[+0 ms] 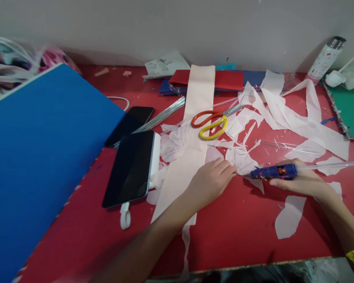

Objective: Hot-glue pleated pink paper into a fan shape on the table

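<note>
My right hand [302, 179] is wrapped round a blue hot glue gun [273, 171], with a clear glue stick [336, 165] running out of its back end to the right. The gun's nozzle points left, at the base of a pale pink fabric flower piece [241, 158]. My left hand [214, 177] is closed in a pinch at the lower left of that piece; a thin stem or wire seems to be between the fingertips. Beneath the left forearm lies a long pale pink strip [177, 177]. Scissors [214, 124] with one red and one yellow handle rest on the strip, blades to the right.
A tablet [129, 169] and a dark phone [135, 118] lie left of the strip, beside a bundle of wires [165, 114]. A large blue board [47, 165] covers the left side. Pale fabric scraps [306, 118] spread at right, before a white bottle [326, 61] and green board [349, 112].
</note>
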The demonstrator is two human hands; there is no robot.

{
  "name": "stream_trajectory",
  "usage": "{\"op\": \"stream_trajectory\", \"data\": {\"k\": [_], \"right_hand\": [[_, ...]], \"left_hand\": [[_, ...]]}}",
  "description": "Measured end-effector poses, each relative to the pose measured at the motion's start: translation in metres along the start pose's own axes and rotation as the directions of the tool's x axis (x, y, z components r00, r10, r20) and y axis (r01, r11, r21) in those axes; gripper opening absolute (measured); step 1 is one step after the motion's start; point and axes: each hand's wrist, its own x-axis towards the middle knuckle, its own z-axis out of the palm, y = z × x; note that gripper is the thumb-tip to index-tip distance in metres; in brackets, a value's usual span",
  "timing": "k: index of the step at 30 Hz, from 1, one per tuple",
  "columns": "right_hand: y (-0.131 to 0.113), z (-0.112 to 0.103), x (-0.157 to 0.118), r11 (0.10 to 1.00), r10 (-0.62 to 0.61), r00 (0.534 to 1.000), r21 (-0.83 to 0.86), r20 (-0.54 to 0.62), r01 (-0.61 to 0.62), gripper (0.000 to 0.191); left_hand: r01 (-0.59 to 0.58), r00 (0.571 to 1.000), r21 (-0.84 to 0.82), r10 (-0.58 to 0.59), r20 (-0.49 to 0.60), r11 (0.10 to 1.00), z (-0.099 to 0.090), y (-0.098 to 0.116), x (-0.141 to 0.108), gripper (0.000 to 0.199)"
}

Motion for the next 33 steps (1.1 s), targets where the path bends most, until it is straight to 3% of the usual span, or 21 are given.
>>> {"op": "stream_trajectory", "data": {"k": [13,33], "right_hand": [[-0.0089,-0.0061,-0.001,0.999,0.012,0.997,0.044,0.079,-0.016,0.031],[-0.004,-0.0039,-0.0009,0.995,-0.077,0.996,0.066,0.053,0.073,0.023]], "left_hand": [[0.003,1.0,0.009,-0.004,0.01,1.0,-0.0015,0.0008,0.0002,0.026],[0.005,1.0,-0.008,-0.005,-0.003,1.0,-0.001,0.0003,-0.0005,0.025]]}}
